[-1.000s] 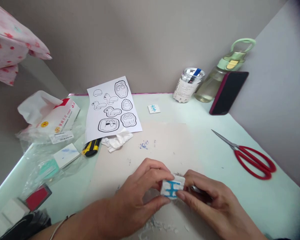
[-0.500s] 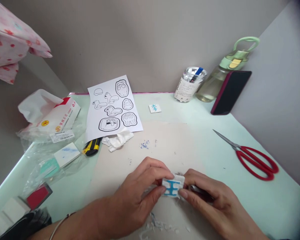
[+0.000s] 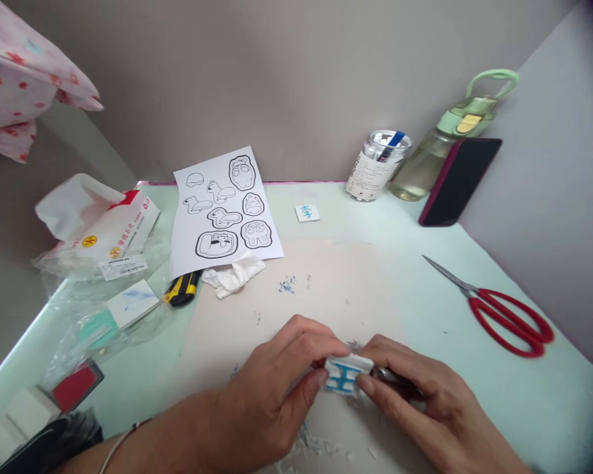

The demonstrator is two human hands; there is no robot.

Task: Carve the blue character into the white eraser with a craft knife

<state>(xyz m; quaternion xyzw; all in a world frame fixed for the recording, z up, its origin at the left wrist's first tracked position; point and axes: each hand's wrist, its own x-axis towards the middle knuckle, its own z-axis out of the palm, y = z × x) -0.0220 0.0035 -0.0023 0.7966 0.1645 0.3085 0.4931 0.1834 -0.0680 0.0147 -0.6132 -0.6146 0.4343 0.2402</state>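
Between my hands is a small white rubber stamp block [image 3: 343, 375] with a raised blue character on its face. My left hand [image 3: 281, 382] is closed on the block's left side, fingers over the top edge and thumb at the lower left. My right hand [image 3: 420, 395] pinches the right edge with thumb and index finger. Tucked in the right palm is a slim tool with a dark, shiny handle [image 3: 398, 382], a carving knife by its look; its tip is hidden. White and blue shavings [image 3: 316, 447] lie on the beige mat [image 3: 326, 303] below.
Red-handled scissors [image 3: 508, 316] lie at right. Behind stand a jar of pens [image 3: 370, 171], a bottle [image 3: 420, 164] and a phone [image 3: 459, 184]. A second white tile [image 3: 307, 212], a drawing sheet [image 3: 222, 210], a crumpled tissue [image 3: 234, 275], a yellow-black cutter [image 3: 182, 289] and a red ink pad [image 3: 79, 385] lie around.
The block has shifted slightly right and its top edge is tipped, showing more of its upper side. Both hands keep their hold.
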